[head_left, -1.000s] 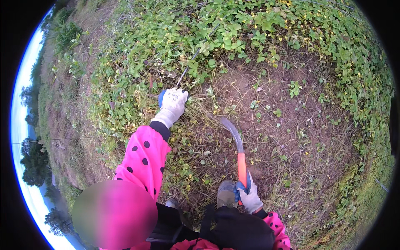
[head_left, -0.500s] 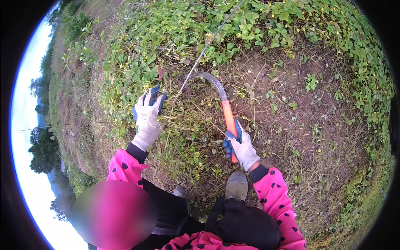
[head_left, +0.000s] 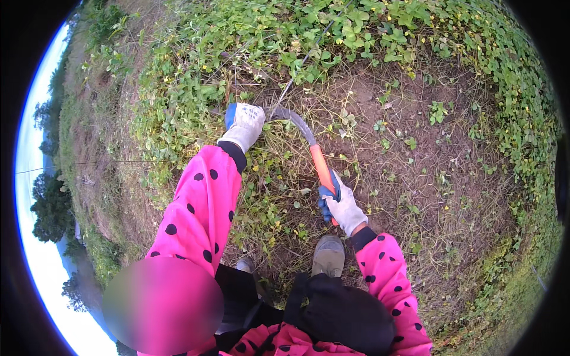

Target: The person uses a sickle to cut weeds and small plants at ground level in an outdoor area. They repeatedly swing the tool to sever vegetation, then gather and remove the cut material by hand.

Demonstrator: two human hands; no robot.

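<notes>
Pink, black-dotted sleeves (head_left: 193, 207) with black cuffs (head_left: 233, 155) meet 2 whitish, blue-coated work gloves (head_left: 246, 126).

Sickle (head_left: 320, 164): orange handle, curved grey blade arching up-left, over tangled green and straw-coloured stems (head_left: 279, 140).

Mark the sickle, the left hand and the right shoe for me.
Sickle (head_left: 322, 168), head view: orange handle.
Left hand (head_left: 246, 123), head view: back of the hand.
Right shoe (head_left: 328, 257), head view: top of the shoe.

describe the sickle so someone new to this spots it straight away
Find the brown soil below the green plants. At its left side, the right hand grips the sickle. Its orange handle and curved grey blade set it apart from those plants.
</notes>
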